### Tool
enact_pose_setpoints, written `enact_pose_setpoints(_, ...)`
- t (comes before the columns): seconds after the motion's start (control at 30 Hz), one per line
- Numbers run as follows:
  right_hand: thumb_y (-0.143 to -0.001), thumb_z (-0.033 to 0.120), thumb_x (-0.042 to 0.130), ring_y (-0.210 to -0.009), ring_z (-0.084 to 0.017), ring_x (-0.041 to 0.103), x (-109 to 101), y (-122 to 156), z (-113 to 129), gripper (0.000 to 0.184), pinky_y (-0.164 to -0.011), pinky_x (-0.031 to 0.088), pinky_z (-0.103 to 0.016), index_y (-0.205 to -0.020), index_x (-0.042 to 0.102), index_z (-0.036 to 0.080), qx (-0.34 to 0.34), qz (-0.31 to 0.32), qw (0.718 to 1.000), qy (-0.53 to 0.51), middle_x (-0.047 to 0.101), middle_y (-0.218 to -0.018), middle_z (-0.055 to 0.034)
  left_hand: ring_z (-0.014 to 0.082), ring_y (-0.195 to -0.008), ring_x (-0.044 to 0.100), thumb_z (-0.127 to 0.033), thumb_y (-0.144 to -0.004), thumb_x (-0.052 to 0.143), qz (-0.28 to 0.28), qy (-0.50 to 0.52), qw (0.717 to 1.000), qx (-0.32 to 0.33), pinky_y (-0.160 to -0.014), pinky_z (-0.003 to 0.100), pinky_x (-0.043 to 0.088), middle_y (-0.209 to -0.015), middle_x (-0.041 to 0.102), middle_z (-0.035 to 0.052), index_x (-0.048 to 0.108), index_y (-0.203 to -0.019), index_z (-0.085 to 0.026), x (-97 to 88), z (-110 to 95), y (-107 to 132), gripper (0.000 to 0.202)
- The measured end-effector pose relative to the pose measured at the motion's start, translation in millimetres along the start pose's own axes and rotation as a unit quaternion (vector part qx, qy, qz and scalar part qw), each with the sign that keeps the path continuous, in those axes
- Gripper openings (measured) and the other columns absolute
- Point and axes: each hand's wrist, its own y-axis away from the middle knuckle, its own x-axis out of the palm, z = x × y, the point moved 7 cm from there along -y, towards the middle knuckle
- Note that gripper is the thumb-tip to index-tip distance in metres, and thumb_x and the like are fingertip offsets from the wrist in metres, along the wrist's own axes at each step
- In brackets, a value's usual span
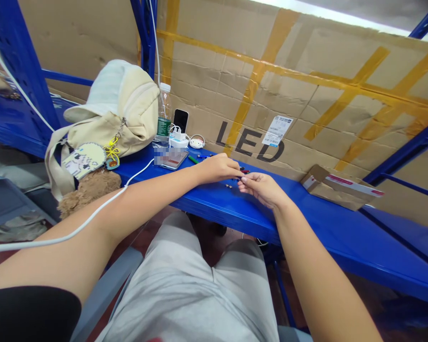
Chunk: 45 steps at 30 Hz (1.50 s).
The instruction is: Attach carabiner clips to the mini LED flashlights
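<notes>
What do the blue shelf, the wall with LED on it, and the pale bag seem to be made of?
Blue shelf: likely painted metal; it is glossy with a sharp folded edge. Wall: corrugated cardboard, brown, creased and taped. Pale bag: soft fabric, perhaps plush; it sags and looks matte.

A storeroom: blue steel racking (17,61) backed by taped cardboard (306,95) marked LED
</notes>
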Motion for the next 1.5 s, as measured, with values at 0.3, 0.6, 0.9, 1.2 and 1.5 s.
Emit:
enact_pose_setpoints(0.3, -0.077, 0.048, 0.065, -0.071, -0.017, 0.065, -5, 0, 18, 0.030, -0.073, 0.054, -0.035, -0.086, 0.064, 0.019, -0.134, -0.041, 0.969, 0.205, 0.069, -0.081, -0.0052, 0.0152, -0.089, 0.064, -0.029, -0.085, 0.058, -0.034, 0.170, 0.975, -0.138, -0.081, 0.025, 0.045, -0.095, 0.071, 0.0077, 0.070, -0.102, -0.014, 1.5, 17, -3, 0.026)
enact_pose_setpoints(0.6, -0.093, 0.027, 0.042, -0.083, -0.021, 0.060, 19, 14, 38, 0.022, -0.076, 0.045, -0.031, -0.091, 0.064, 0.021, -0.323, -0.050, 0.763, 0.558, 0.065, -0.089, -0.0090, 0.0154, -0.088, 0.065, -0.031, -0.084, 0.060, 0.018, 0.288, 0.932, -0.221, -0.082, 0.027, 0.048, -0.095, 0.072, 0.0063, 0.070, -0.106, -0.013, 9.4, 27, 9, 0.030)
enact_pose_setpoints(0.9, -0.093, 0.025, 0.038, -0.083, -0.022, 0.058, 23, 16, 36, 0.024, -0.076, 0.043, -0.032, -0.086, 0.061, 0.020, -0.306, -0.017, 0.762, 0.570, 0.063, -0.088, -0.0096, 0.0157, -0.092, 0.064, -0.029, -0.087, 0.057, -0.003, 0.180, 0.977, -0.111, -0.083, 0.025, 0.045, -0.100, 0.071, 0.0075, 0.072, -0.102, -0.017, 2.2, 14, 3, 0.024)
enact_pose_setpoints(1.2, -0.092, 0.031, 0.039, -0.078, -0.020, 0.058, 16, 14, 36, 0.026, -0.073, 0.043, -0.032, -0.081, 0.060, 0.020, -0.278, -0.030, 0.819, 0.501, 0.064, -0.081, -0.0074, 0.0170, -0.091, 0.065, -0.029, -0.088, 0.056, -0.027, 0.129, 0.989, -0.068, -0.082, 0.026, 0.047, -0.097, 0.072, 0.0092, 0.071, -0.103, -0.017, -1.5, 7, 0, 0.024)
enact_pose_setpoints(1.5, -0.081, 0.053, 0.055, -0.053, -0.010, 0.043, 9, 5, 11, 0.034, -0.054, 0.037, -0.024, -0.075, 0.055, 0.020, -0.086, 0.062, 0.984, 0.143, 0.051, -0.063, 0.0028, 0.0168, -0.092, 0.065, -0.030, -0.090, 0.053, -0.041, 0.109, 0.993, -0.025, -0.084, 0.026, 0.047, -0.097, 0.071, 0.0097, 0.069, -0.105, -0.017, -4.0, -2, -1, 0.025)
